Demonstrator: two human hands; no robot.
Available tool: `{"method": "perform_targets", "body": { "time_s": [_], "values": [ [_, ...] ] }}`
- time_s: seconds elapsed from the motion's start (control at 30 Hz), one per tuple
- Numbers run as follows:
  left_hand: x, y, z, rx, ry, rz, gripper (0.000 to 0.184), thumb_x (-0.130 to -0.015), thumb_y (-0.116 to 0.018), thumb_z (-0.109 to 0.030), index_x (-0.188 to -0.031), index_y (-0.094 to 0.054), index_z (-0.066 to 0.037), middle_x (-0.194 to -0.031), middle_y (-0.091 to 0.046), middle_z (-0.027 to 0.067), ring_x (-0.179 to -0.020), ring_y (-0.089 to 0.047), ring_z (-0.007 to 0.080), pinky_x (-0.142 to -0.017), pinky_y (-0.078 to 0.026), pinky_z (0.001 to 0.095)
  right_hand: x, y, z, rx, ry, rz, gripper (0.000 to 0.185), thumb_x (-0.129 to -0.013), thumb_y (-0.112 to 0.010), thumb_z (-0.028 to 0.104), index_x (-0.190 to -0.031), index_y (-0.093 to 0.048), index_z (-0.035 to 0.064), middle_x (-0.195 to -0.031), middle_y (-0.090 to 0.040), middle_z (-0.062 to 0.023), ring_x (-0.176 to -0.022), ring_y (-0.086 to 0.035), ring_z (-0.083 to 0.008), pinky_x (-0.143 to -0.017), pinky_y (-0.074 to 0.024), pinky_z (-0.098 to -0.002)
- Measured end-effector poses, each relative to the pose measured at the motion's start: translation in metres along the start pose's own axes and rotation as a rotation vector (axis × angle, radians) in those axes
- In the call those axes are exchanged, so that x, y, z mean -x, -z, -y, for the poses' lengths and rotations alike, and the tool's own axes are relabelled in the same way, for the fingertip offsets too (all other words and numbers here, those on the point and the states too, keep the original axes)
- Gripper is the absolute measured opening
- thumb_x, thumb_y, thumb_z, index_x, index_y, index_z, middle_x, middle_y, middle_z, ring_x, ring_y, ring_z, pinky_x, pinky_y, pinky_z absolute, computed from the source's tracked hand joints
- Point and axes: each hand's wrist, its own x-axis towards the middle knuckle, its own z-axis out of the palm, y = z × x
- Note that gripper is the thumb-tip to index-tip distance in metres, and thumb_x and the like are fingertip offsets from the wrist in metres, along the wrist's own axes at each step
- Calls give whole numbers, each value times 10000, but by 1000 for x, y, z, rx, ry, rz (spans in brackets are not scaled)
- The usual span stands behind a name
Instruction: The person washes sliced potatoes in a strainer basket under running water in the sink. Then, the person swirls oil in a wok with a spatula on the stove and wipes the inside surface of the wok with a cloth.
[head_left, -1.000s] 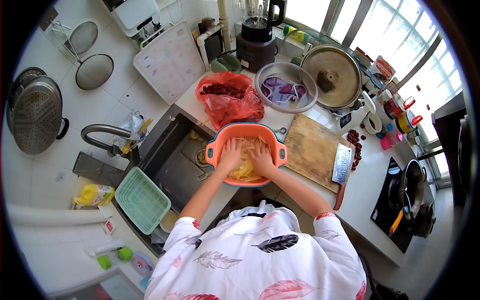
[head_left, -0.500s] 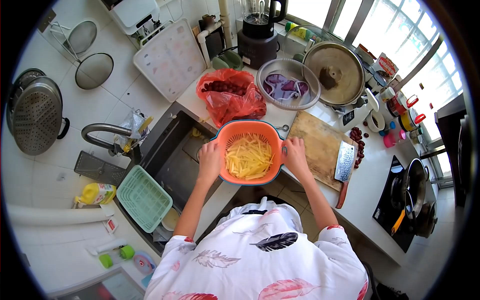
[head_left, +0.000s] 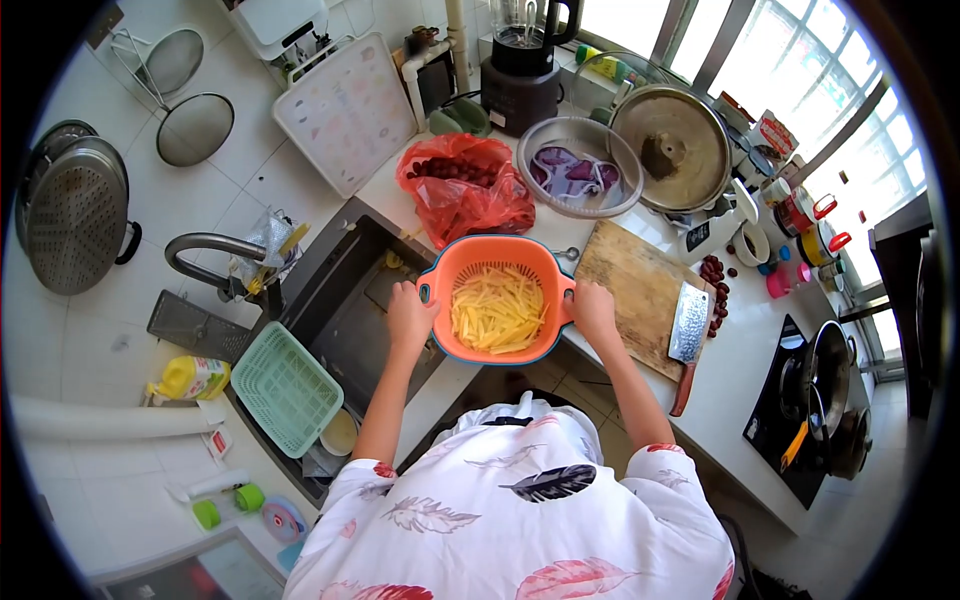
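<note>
Between my hands is an orange colander basket [head_left: 470,252] with a blue rim, nested in a blue outer bowl. Pale yellow potato strips [head_left: 498,312] lie inside it. My left hand [head_left: 410,318] is closed on its left handle, and my right hand [head_left: 592,312] grips the handle on the right. The basket is over the counter's front edge, between the sink [head_left: 350,310] and a wooden cutting board [head_left: 625,270]. A cleaver [head_left: 689,325] with a brown handle rests on the board's right side. Behind the basket sits a red plastic bag [head_left: 465,205] of dark red fruit.
A clear bowl [head_left: 535,205] with purple pieces stands at the back beside a large lid [head_left: 668,150]. Red dates [head_left: 715,270] lie right of the board. A pan [head_left: 832,365] is on the stove. A green basket [head_left: 290,390] sits by the sink, under the faucet [head_left: 215,241] side.
The basket has tilted and shifted very slightly, and the potato strips have moved a little inside. Both hands keep their hold on the handles. The camera view has shifted slightly.
</note>
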Motion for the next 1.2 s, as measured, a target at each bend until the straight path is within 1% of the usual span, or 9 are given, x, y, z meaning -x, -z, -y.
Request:
{"method": "perform_targets", "body": {
  "time_s": [0.13, 0.33, 0.6, 0.67, 0.77, 0.9, 1.0, 1.07, 1.2],
  "values": [
    [4, 0, -10, -175, 45, 12, 398, -606, -688, -259, -848, -511, 3, -867, -485, 128, -791, -536, 294, -656, -466, 395, 1, 9, 7, 43, -13, 47, 148, -671, -527, 144, -635, -572, 7, -590, -580, -174, -555, -594, -304, -528, -485, -374],
    [12, -8, 0, -95, 13, -84, 433, -605, -689, -243, -925, -520, -5, -921, -456, 117, -894, -489, 281, -688, -464, 381, 6, 23, 17, 10, 57, -42, 146, -683, -531, 151, -668, -543, 6, -601, -581, -167, -561, -590, -309, -531, -479, -390],
    [12, -6, -12, -117, -56, -108, 555, -586, -701, -214, -1058, -506, 4, -889, -442, 103, -876, -477, 270, -735, -438, 357, 4, 2, -4, -20, -74, -34, 175, -663, -555, 152, -735, -517, -3, -631, -587, -175, -612, -596, -312, -555, -483, -392],
    [13, -7, -11, -138, -89, -122, 570, -586, -700, -207, -1076, -503, 7, -887, -441, 101, -867, -477, 267, -726, -438, 352, -1, 3, -8, -29, 85, 3, 196, -654, -566, 137, -774, -493, 1, -665, -595, -171, -632, -598, -313, -558, -480, -395],
    [11, -5, -12, -99, -89, -153, 563, -587, -696, -198, -1081, -512, -3, -887, -439, 98, -855, -477, 259, -703, -444, 348, -19, -8, -5, 119, 70, 97, 208, -664, -572, 140, -794, -483, 5, -697, -598, -170, -646, -597, -299, -552, -470, -388],
    [8, 4, -15, 26, 11, -103, 557, -584, -700, -199, -1070, -507, -5, -917, -438, 103, -846, -490, 281, -710, -446, 353, -40, 48, -11, 83, 113, -31, 270, -663, -605, 138, -854, -496, -19, -706, -581, -208, -642, -581, -333, -563, -471, -380],
    [2, 8, -19, 162, 94, -36, 547, -575, -708, -185, -1036, -483, 7, -949, -431, 117, -842, -504, 302, -715, -446, 361, -49, 47, -31, -113, 263, 36, 293, -688, -625, 161, -875, -538, -47, -720, -599, -187, -612, -603, -292, -551, -492, -339],
    [1, 9, -16, 197, 110, -35, 539, -572, -713, -176, -1017, -468, 5, -960, -426, 124, -837, -512, 310, -709, -449, 366, -41, 37, -24, -479, -167, 778, 295, -723, -593, 219, -800, -548, -63, -697, -604, -139, -534, -617, -209, -478, -497, -272],
    [-4, 5, -10, 301, 78, -63, 512, -567, -706, -119, -972, -416, -4, -955, -435, 130, -819, -529, 274, -710, -454, 338, -24, 10, -26, -692, -196, 656, 309, -706, -596, 207, -771, -560, -92, -680, -599, -121, -551, -623, -182, -469, -501, -275]
  ]
}}
